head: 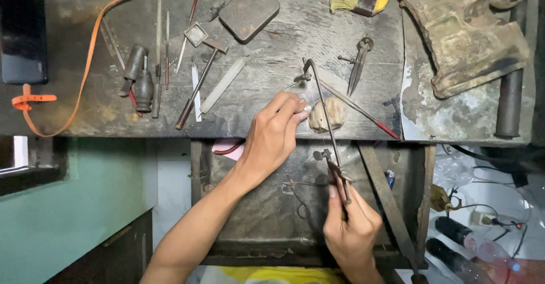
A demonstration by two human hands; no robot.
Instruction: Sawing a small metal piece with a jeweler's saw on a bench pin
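The right hand (353, 227) is gripping the handle of a jeweller's saw (326, 119), with its fingers closed tight around it. The saw frame is reaching up over the wooden bench pin (329, 113) at the front edge of the table (272, 57). The left hand (275, 130) is resting beside the pin, and its fingers (300, 111) are pinching together on something very small; I cannot tell what it is. Dividers (359, 62), a small hammer (198, 74) and files (224, 84) are lying further back on the table.
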